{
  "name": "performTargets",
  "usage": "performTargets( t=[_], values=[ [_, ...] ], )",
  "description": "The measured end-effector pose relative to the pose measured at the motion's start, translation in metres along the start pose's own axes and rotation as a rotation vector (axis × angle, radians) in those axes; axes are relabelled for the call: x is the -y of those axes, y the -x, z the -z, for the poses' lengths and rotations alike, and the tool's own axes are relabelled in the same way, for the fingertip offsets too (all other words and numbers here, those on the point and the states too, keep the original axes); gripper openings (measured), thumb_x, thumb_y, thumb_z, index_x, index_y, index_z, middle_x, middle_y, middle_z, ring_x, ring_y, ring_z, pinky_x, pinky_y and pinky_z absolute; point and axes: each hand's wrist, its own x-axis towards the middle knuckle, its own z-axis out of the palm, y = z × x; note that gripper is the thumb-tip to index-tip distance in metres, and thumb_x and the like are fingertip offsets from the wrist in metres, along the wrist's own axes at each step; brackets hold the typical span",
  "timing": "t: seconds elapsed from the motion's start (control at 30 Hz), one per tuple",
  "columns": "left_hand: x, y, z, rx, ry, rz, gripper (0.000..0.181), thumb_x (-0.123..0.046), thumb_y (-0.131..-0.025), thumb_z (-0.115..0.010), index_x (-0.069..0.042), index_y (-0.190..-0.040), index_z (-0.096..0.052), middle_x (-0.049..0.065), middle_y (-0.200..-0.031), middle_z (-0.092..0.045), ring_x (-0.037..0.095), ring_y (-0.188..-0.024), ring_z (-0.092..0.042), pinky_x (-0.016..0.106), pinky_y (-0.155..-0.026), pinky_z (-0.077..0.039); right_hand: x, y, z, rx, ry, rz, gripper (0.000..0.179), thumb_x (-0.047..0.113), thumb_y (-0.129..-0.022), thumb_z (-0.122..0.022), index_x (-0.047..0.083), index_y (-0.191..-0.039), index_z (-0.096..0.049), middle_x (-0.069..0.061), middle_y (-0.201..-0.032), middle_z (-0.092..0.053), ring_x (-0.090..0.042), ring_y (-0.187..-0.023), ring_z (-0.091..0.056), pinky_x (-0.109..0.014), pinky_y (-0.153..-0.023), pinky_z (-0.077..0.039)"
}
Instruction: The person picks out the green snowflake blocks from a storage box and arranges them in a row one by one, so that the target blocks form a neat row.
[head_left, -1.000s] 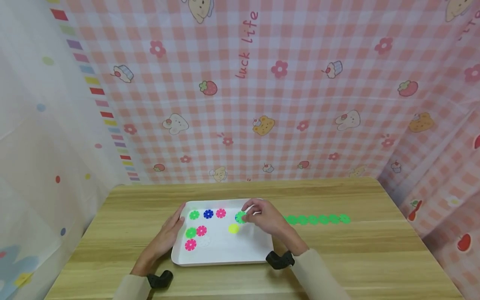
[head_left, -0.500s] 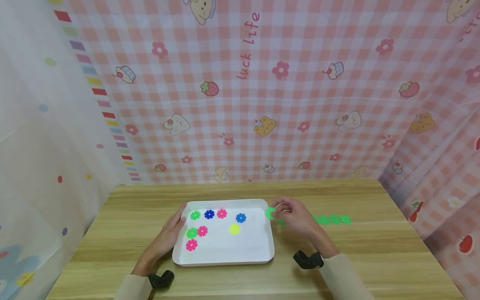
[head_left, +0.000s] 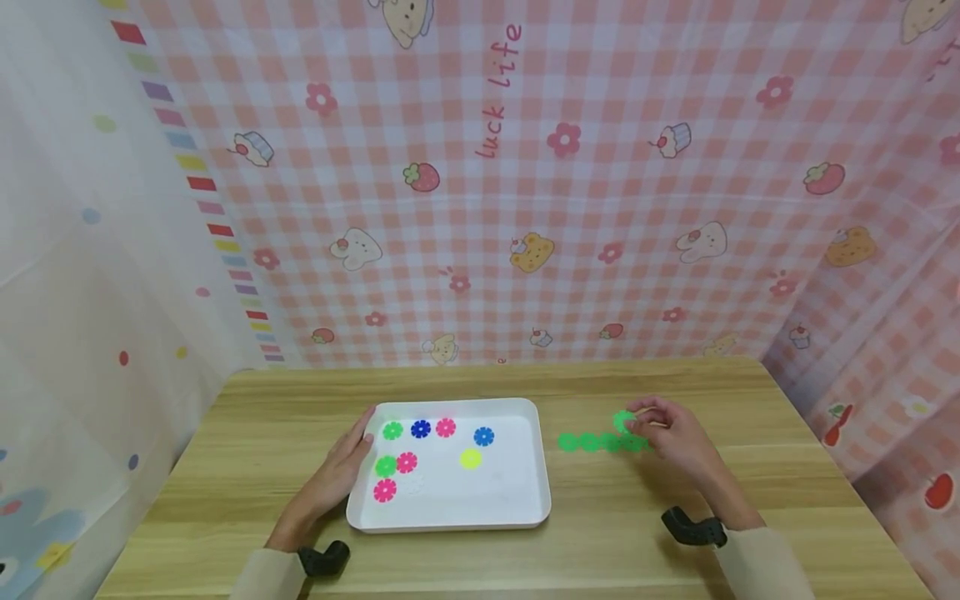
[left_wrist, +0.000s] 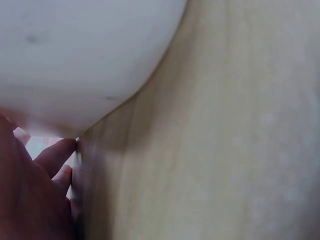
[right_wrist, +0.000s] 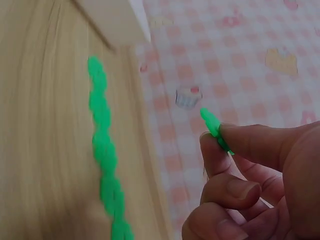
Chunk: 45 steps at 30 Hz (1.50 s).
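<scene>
My right hand (head_left: 671,433) pinches a green notched snowflake disc (right_wrist: 211,123) between thumb and index finger, above the table. Below it runs a row of green snowflake discs (head_left: 589,442) lying on the wood; my hand covers the row's right part in the head view. My left hand (head_left: 341,462) rests along the left side of a white tray (head_left: 495,500), its fingers stretched toward the far left corner. In the tray lie green discs (head_left: 392,431), pink discs (head_left: 385,490), a dark blue disc (head_left: 421,429), a lighter blue disc (head_left: 483,437), a yellow disc (head_left: 471,459) and a faint white disc (head_left: 412,483).
The wooden table (head_left: 637,550) carries the tray at its middle and the green row to the right. A pink checked cloth (head_left: 480,208) hangs behind the table's far edge. Each wrist bears a black camera mount (head_left: 693,527).
My right hand has lifted the green disc from beside the lighter blue one and carried it right, out of the tray and over the row. My left hand stays at the tray.
</scene>
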Motion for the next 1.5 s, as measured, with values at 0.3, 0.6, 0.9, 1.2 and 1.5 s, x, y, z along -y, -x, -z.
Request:
performTargets(
  t=[0.3,0.6,0.9,1.2,1.5],
  values=[
    [0.000,0.001,0.000,-0.001,-0.005,0.002,0.057,-0.044,-0.108,-0.025,-0.028,-0.161,-0.010,0.010,-0.166,-0.009,0.037,-0.150,-0.003,0.067,-0.115,0.001,-0.029,0.008,0.036,-0.083,0.131,-0.025,0.036,0.025,-0.099,-0.062,0.002,-0.126,-0.058,-0.017,-0.105,-0.068,-0.019,-0.080,-0.061,-0.029,-0.064,-0.051],
    [-0.001,0.000,0.000,-0.004,-0.009,0.001,0.057,-0.043,-0.108,-0.026,-0.028,-0.161,-0.009,0.010,-0.166,-0.009,0.037,-0.150,-0.004,0.067,-0.115,0.001,-0.059,0.010,0.070,-0.120,0.217,-0.083,0.044,0.034,-0.101,-0.057,0.000,-0.130,-0.056,-0.016,-0.108,-0.069,-0.011,-0.085,-0.060,-0.024,-0.068,-0.049],
    [0.000,0.000,0.000,-0.007,-0.014,0.008,0.056,-0.042,-0.109,-0.026,-0.029,-0.161,-0.010,0.010,-0.166,-0.010,0.037,-0.150,-0.004,0.068,-0.115,0.000,-0.079,0.010,0.088,-0.162,0.244,-0.170,0.043,0.033,-0.102,-0.055,-0.001,-0.128,-0.056,-0.011,-0.103,-0.067,-0.008,-0.078,-0.055,-0.025,-0.062,-0.047],
    [-0.001,0.001,0.000,-0.007,-0.008,0.004,0.056,-0.044,-0.108,-0.025,-0.029,-0.161,-0.011,0.011,-0.166,-0.010,0.037,-0.150,-0.005,0.068,-0.115,0.000,-0.090,0.009,0.090,-0.181,0.161,-0.247,0.044,0.030,-0.101,-0.055,-0.002,-0.131,-0.052,0.004,-0.086,-0.057,-0.011,-0.063,-0.049,-0.028,-0.053,-0.045],
    [-0.001,0.001,0.000,-0.010,-0.002,0.001,0.056,-0.042,-0.108,-0.025,-0.028,-0.161,-0.011,0.010,-0.166,-0.011,0.036,-0.150,-0.005,0.067,-0.116,0.000,-0.093,0.012,0.090,-0.199,0.149,-0.254,0.044,0.029,-0.100,-0.057,-0.004,-0.129,-0.053,0.003,-0.093,-0.061,-0.010,-0.072,-0.052,-0.028,-0.058,-0.048]
  ],
)
